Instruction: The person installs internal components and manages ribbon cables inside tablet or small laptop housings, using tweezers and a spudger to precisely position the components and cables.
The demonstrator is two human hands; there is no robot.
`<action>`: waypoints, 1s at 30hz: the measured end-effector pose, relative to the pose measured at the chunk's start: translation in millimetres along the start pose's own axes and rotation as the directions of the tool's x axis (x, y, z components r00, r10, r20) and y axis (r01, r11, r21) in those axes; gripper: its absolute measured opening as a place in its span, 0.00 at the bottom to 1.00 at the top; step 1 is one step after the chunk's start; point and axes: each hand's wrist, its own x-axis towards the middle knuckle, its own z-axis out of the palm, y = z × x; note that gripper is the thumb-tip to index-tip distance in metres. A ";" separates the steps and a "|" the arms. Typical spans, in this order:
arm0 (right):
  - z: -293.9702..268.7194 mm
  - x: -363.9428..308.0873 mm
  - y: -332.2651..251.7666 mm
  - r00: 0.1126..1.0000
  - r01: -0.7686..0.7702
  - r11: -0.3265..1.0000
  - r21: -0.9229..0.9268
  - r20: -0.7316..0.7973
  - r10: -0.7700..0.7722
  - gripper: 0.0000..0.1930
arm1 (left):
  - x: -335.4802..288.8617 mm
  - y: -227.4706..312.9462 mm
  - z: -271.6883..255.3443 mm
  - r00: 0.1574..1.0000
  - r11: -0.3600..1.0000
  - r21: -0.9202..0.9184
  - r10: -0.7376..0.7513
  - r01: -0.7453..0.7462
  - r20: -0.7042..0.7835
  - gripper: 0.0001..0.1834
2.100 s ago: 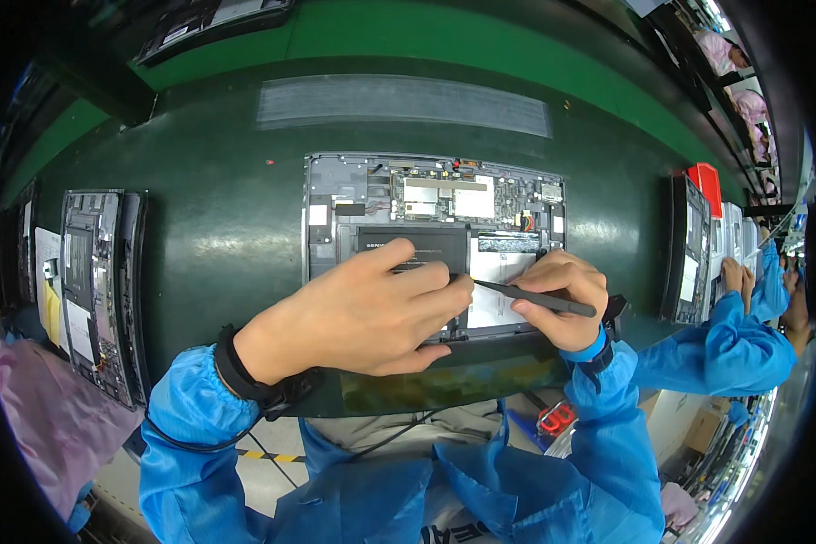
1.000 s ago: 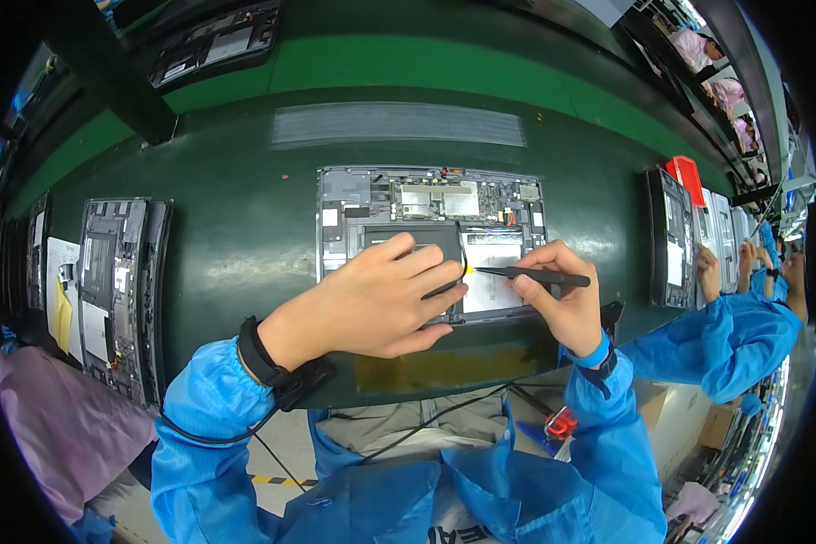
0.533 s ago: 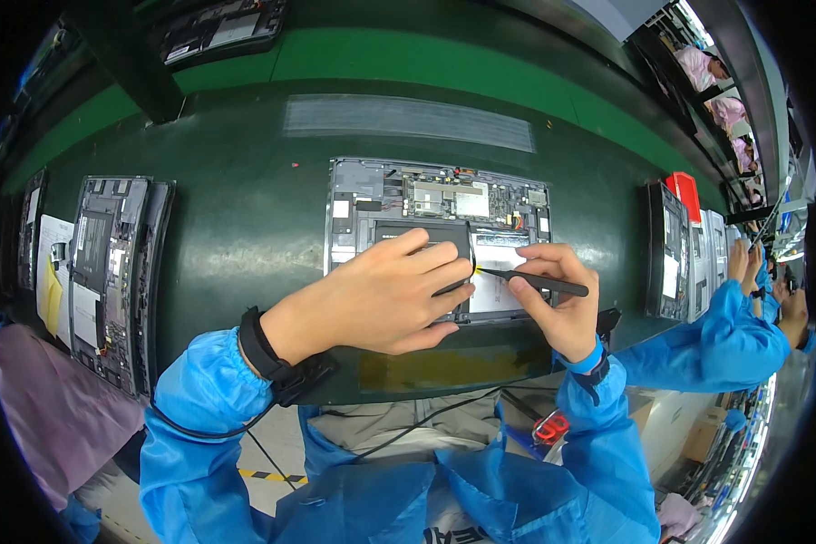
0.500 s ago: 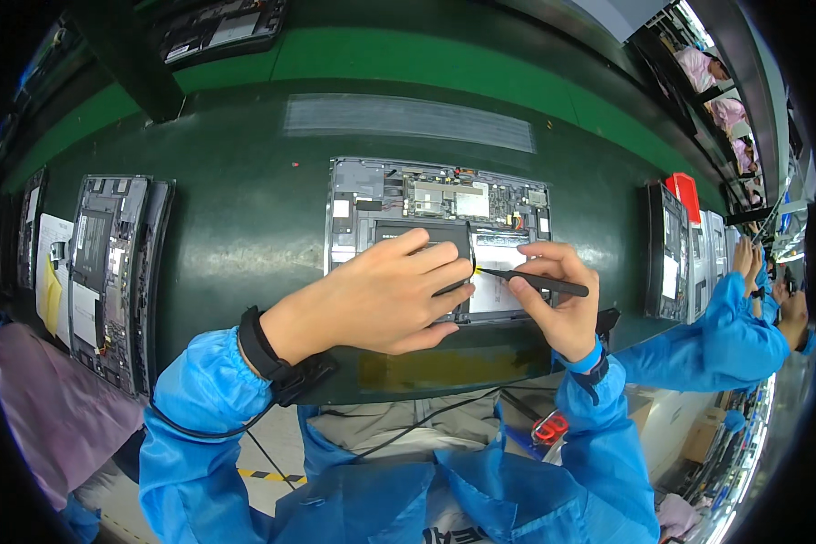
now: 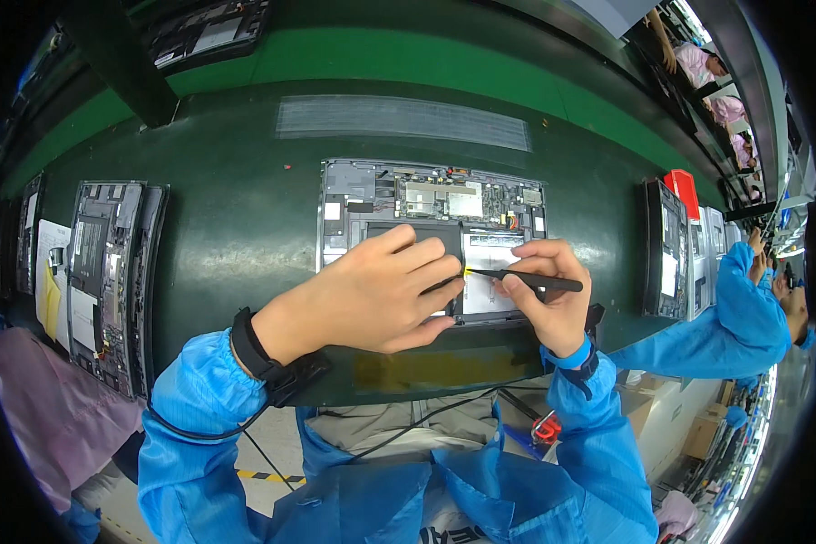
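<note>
Tweezers (image 5: pixel 526 279) nearer; dark-green belt (image 5: pixel 236 227)

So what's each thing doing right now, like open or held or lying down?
Opened tablet: back cover off, circuit boards showing, lying flat on the green belt.
Black tweezers: held, tip touching a yellow tab.
Left hand: pressed flat on the tablet.
Right hand: fingers pinching the tweezers.
Tablets at left: opened, untouched.

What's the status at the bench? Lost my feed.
Left hand flat on the opened tablet. Right hand pinching black tweezers, tip at a yellow tab. Nothing blocking the tip.
</note>
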 end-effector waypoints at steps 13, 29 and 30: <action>-8.8 -1.2 1.1 0.999 0.025 0.998 -0.060 0.032 -0.024 0.09 | 3.6 1.9 -1.6 0.996 1.000 -0.013 0.007 -0.006 0.092 0.19; -14.6 7.0 10.6 0.887 0.457 0.866 -0.206 0.185 -0.424 0.11 | 2.5 0.8 0.3 0.998 1.000 -0.020 0.011 -0.010 0.066 0.20; -14.8 6.7 10.6 0.887 0.455 0.865 -0.212 0.189 -0.420 0.11 | 2.6 0.4 0.4 0.998 0.999 -0.033 0.010 -0.008 0.069 0.20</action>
